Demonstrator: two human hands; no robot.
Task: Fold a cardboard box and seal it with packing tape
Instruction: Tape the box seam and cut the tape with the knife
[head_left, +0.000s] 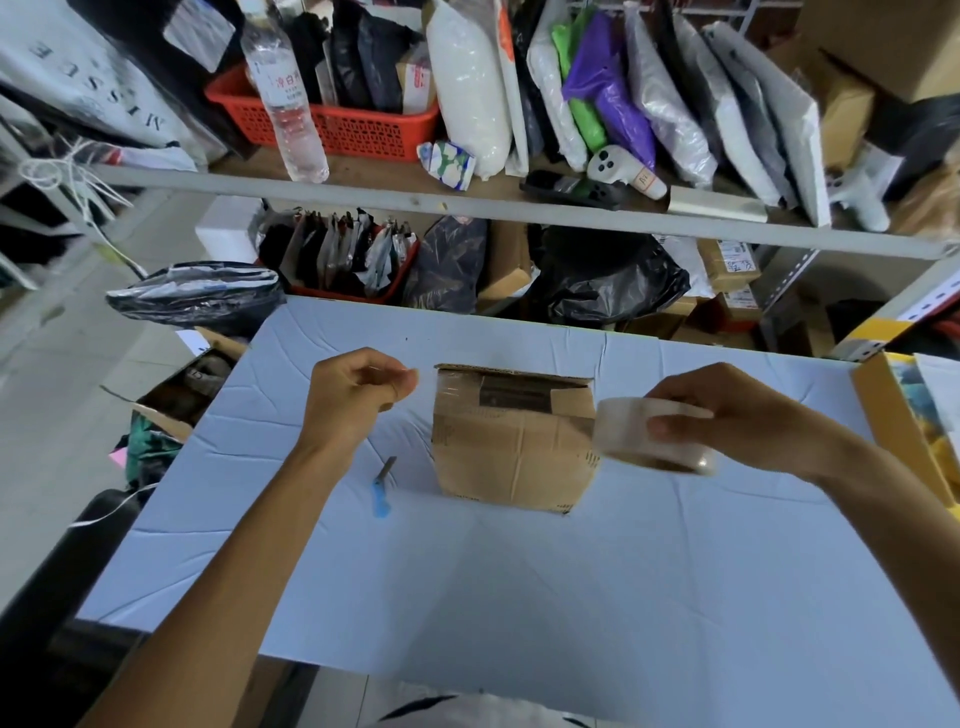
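Note:
A small brown cardboard box (511, 441) stands on the white table (519, 571), its top flaps folded down with a dark gap along the far edge. My right hand (727, 410) grips a roll of clear packing tape (652, 434) just right of the box. My left hand (358, 395) hovers left of the box with fingers curled, pinching the free end of a clear tape strip (447, 387) that stretches over the box top toward the roll.
A blue utility knife (383, 486) lies on the table left of the box. An open carton (904, 415) sits at the table's right edge. A loaded shelf (467, 202) with a red basket (332, 117) and a bottle (285, 98) runs behind.

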